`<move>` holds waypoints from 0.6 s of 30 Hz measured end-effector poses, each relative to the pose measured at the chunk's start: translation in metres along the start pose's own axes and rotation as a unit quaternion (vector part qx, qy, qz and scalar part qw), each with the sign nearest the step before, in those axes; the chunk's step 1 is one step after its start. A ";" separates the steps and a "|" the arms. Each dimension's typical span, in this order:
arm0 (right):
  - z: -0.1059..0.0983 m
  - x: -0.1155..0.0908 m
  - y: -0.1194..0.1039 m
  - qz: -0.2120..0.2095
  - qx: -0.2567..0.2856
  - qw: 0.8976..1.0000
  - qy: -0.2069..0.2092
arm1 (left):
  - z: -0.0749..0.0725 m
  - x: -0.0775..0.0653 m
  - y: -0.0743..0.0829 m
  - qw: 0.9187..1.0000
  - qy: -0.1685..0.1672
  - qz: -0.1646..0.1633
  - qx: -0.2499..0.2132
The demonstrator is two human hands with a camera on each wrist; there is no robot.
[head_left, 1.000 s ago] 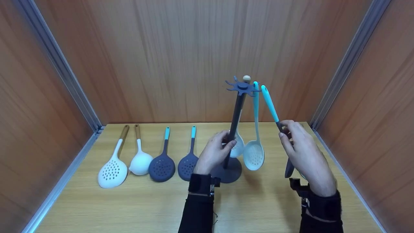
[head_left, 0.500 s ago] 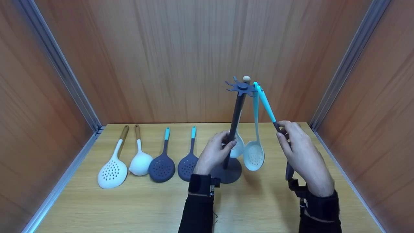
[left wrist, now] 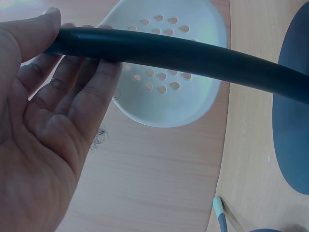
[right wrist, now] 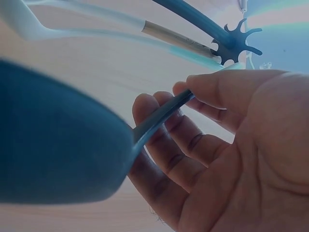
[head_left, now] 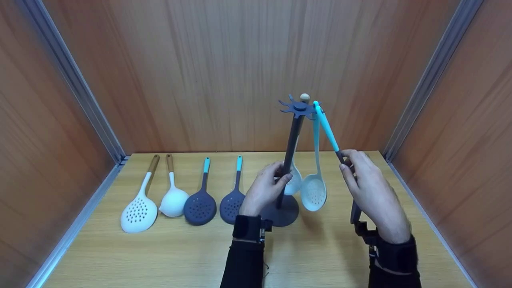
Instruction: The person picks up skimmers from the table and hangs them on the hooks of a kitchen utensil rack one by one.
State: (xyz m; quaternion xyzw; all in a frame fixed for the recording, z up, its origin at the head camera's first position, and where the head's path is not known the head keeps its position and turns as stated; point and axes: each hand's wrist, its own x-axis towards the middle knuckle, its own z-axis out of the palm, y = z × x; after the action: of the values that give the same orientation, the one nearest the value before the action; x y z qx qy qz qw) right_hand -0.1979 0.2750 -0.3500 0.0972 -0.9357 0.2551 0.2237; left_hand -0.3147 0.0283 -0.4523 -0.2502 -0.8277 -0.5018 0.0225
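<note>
My left hand (head_left: 266, 188) grips the dark post (head_left: 295, 132) of a utensil stand, whose hooked top (head_left: 299, 107) is star-shaped. On it hangs a pale slotted spoon (head_left: 314, 194) with a turquoise handle. A pale perforated utensil (left wrist: 159, 108) hangs partly behind the post. My right hand (head_left: 372, 192) pinches the dark neck of a turquoise-handled cooking utensil (head_left: 328, 128), thumb against fingertips. Its handle end is up at the hooks, overlapping the spoon's handle in the head view. The broad, smooth dark head (right wrist: 58, 145) of this utensil shows in the right wrist view.
On the table (head_left: 180, 256) to the left lie a white skimmer (head_left: 139, 214), a white ladle (head_left: 174, 203) and two dark skimmers, one (head_left: 200, 208) beside the other (head_left: 232, 206). The stand's round base (head_left: 286, 214) is below my left hand. Wooden walls enclose the back and sides.
My right hand has brought the turquoise-handled utensil leftward, its handle end now up against the stand's hooks. The left hand keeps its hold on the post.
</note>
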 end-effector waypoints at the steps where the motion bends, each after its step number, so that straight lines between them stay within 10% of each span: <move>1: 0.000 0.000 0.000 0.000 -0.001 1.000 -0.001 | 0.000 0.000 0.000 1.000 0.000 -0.001 0.001; 18: 0.005 -0.002 -0.006 0.005 0.004 1.000 -0.015 | 0.000 -0.003 -0.001 1.000 -0.022 -0.011 0.005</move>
State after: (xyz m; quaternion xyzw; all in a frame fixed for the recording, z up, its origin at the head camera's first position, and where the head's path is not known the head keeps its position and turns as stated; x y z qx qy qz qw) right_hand -0.1966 0.2678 -0.3518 0.0972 -0.9384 0.2581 0.2082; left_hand -0.3124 0.0265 -0.4538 -0.2524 -0.8333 -0.4918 -0.0001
